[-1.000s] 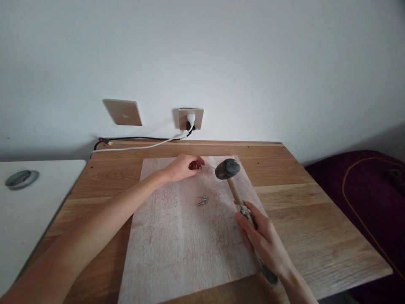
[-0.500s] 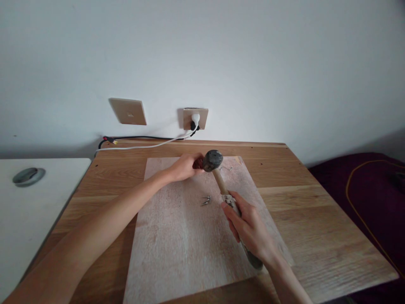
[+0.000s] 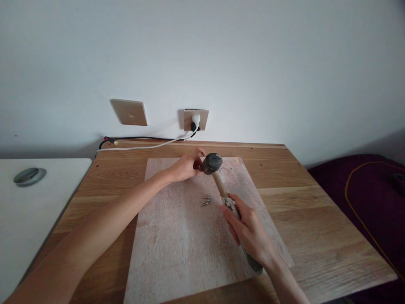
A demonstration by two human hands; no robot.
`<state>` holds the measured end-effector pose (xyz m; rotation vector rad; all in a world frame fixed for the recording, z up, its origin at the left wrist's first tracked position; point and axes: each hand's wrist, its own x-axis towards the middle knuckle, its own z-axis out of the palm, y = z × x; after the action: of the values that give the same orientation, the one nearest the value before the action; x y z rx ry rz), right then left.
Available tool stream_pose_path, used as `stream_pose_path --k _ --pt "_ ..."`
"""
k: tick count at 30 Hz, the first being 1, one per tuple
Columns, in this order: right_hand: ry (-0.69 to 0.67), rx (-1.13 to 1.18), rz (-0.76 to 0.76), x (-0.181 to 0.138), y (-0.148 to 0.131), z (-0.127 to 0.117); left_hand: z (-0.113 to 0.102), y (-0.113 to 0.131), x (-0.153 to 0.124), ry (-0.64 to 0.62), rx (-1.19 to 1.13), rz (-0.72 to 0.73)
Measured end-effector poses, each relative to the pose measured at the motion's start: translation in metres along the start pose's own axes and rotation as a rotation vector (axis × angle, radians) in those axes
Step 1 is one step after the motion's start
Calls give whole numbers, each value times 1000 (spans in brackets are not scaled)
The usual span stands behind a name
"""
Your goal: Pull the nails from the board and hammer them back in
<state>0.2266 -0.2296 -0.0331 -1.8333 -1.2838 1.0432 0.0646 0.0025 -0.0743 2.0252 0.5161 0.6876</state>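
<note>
My right hand (image 3: 249, 231) grips the wooden handle of a hammer (image 3: 218, 179), whose dark head hovers at the far part of a pale board (image 3: 177, 245). My left hand (image 3: 186, 165) is stretched out just left of the hammer head, fingertips pinched together on something hidden behind the head, probably a nail. A few loose nails (image 3: 206, 201) lie on the board between my hands, and another small nail (image 3: 227, 169) lies to the right of the hammer head.
The board rests on a wooden table (image 3: 316, 219). On the wall behind are a switch plate (image 3: 129, 112) and a socket (image 3: 195, 119) with white and black cables (image 3: 139, 143) running left. A white surface (image 3: 34, 202) with a grey disc (image 3: 29, 175) stands left; dark fabric (image 3: 363, 190) lies right.
The hammer head swung left, from the right of my left hand to right beside its fingertips. My right hand moved left and forward with it. My left hand stayed in place.
</note>
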Motion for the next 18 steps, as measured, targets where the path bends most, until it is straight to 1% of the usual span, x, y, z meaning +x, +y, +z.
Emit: stream_pose_path --k 1,3,6,7,9,11,12,14,16,18 --pt "7 10 8 -1 0 -1 -2 2 0 -17 25 -2" --pt "22 25 27 -5 0 -3 -8 11 -1 -44 144 5" --pt "35 10 51 -13 4 -8 -14 33 -3 -111 370 74" --pt "38 2 55 -16 6 -10 -13 41 -5 -161 409 102" --pt "54 -5 59 -22 11 -13 -8 55 -8 -305 447 133" --pt "76 -1 66 -26 16 -16 2 65 -13 -439 493 138" --pt "85 5 73 -28 18 -17 7 67 -15 -485 520 141" --pt "94 20 88 -30 22 -19 17 69 -19 -507 568 152" --pt "102 32 90 -31 25 -19 23 70 -22 -480 583 172" --pt "118 29 85 -31 28 -18 24 72 -23 -454 569 193"
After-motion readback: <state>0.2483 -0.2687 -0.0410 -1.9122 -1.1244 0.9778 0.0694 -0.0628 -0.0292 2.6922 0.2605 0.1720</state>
